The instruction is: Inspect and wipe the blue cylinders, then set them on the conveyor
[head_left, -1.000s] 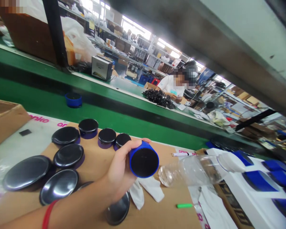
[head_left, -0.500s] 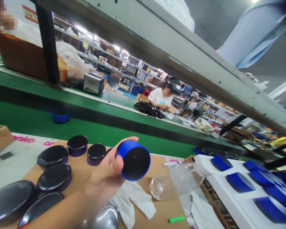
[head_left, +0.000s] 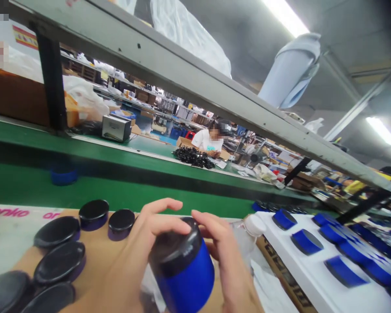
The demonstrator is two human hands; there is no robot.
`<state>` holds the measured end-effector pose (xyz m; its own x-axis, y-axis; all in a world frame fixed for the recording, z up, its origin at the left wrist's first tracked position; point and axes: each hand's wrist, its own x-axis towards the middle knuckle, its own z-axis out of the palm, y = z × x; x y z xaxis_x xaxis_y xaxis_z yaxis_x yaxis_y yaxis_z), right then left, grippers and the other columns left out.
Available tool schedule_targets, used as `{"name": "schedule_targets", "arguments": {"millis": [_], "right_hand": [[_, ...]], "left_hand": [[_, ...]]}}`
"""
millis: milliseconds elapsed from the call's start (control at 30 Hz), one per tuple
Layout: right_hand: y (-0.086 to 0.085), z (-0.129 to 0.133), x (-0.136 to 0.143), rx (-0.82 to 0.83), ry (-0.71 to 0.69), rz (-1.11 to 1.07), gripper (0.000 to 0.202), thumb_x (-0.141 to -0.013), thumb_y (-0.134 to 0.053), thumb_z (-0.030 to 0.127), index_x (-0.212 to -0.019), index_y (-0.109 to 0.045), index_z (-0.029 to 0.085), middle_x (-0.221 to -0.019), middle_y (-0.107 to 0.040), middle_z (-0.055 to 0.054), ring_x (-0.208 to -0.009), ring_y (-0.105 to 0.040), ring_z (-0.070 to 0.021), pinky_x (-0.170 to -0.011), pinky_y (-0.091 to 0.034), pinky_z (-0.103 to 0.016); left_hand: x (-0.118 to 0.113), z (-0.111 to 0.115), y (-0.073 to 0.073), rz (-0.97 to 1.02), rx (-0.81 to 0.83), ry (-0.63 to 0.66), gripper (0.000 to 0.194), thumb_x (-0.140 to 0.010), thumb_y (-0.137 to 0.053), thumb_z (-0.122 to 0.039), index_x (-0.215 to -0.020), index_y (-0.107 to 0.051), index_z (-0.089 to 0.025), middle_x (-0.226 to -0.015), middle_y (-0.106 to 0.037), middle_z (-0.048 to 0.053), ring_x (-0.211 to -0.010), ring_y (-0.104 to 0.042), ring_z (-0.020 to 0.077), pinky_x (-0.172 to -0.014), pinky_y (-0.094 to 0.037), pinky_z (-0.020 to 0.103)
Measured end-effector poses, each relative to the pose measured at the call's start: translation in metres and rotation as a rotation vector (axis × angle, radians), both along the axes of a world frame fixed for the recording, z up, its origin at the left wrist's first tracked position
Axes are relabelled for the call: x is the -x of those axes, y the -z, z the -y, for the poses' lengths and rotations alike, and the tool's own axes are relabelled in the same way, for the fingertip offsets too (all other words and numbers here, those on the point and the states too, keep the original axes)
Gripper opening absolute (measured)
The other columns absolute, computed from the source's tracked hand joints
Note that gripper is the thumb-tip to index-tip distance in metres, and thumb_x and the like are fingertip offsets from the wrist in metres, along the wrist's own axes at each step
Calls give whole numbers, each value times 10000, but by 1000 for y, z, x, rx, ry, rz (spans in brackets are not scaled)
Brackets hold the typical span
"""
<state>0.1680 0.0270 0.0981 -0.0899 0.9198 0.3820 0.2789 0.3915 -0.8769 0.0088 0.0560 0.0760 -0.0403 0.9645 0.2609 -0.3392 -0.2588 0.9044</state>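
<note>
Your right hand (head_left: 227, 256) now joins your left hand (head_left: 133, 250), both hands' fingers (head_left: 172, 224) gripping the blue-and-black cylinder (head_left: 189, 278), probably for steadiness.

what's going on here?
A person is handling a blue-and-black cylinder with both hands: the left hand has fingers over its black top, the right hand is at its other side. Black-topped round pieces stand on brown cardboard at the left of the view; blue pieces sit on a white surface at the right. Across the green bench, a co-worker sits behind a black pile.
</note>
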Motion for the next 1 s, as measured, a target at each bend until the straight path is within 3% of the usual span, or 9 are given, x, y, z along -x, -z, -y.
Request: {"name": "schedule_targets", "arguments": {"millis": [67, 167, 400, 533, 667, 733, 867, 933, 1000], "right_hand": [[3, -6, 10, 10, -52, -67, 497, -859, -785, 349, -1332, -636, 369, -1358, -640, -10, -1256, -620, -244, -1014, -503, -278], [11, -19, 16, 122, -204, -278, 704, -685, -890, 497, -1315, -642, 303, -1364, -655, -54, -1267, -626, -318, -1055, -506, -395], [22, -43, 22, 490, -430, -663, 741, -767, -687, 697, -1325, -643, 212, -1066, -789, -98, -1046, -745, -335, -901, -586, -502], [26, -48, 26, 532, -377, -751, 685, -762, -719, 706, -1271, -679, 250, -1087, -787, -55, -1132, -713, -267, -982, -560, -410], [35, -59, 30, 689, -537, -711, 744, -793, -581, 813, -1087, -761, 154, -920, -784, -114, -1076, -719, -307, -867, -606, -417], [42, -66, 29, 687, -542, -656, 824, -827, -466, 853, -1059, -764, 120, -867, -773, -125, -1037, -725, -313, -833, -611, -420], [44, -70, 16, 491, -126, -421, 736, -885, -472, 794, -1149, -724, 154, -1126, -755, -99, -1179, -661, -259, -970, -548, -341], [34, -67, 7, 359, -14, -104, 610, -1002, -378, 663, -1236, -685, 191, -1213, -731, -88, -1203, -644, -248, -1011, -517, -342], [24, -63, 4, 241, -55, 470, 523, -1081, -265, 453, -1402, -574, 178, -1289, -700, -129, -1203, -652, -284, -1006, -527, -420]], "left_hand": [[2, -2, -3, -66, 51, -70, 122, -813, -785, -299, -925, -800, -346, -956, -785, 43, -919, -741, 270, -843, -571, 320], [4, -1, -3, -128, -57, -175, 269, -671, -904, -385, -922, -807, -394, -1031, -791, 19, -1039, -699, 290, -912, -535, 299], [9, -13, 7, -369, -444, -341, 329, -715, -804, -276, -1001, -754, -430, -1009, -744, -39, -954, -666, 209, -780, -521, 172], [10, -17, 10, -480, -464, -380, 433, -684, -757, -194, -1051, -724, -421, -1025, -716, -51, -968, -653, 211, -847, -475, 206], [8, -13, 11, -482, -405, -405, 424, -668, -778, -251, -1064, -756, -401, -1064, -694, -29, -969, -665, 211, -853, -464, 197], [8, -12, 11, -463, -397, -405, 402, -676, -802, -280, -1058, -767, -401, -1077, -731, -40, -973, -689, 204, -852, -471, 173], [18, -20, 7, -623, -314, -375, 453, -705, -827, -382, -1148, -731, -385, -1124, -778, -31, -979, -738, 226, -854, -539, 222], [26, -35, 2, -829, -200, -312, 556, -719, -774, -469, -1250, -656, -356, -1207, -751, 2, -1071, -717, 281, -907, -566, 338], [33, -60, -1, -1012, -61, -243, 618, -740, -734, -502, -1306, -595, -298, -1219, -731, 42, -1104, -687, 311, -946, -555, 442]]}}
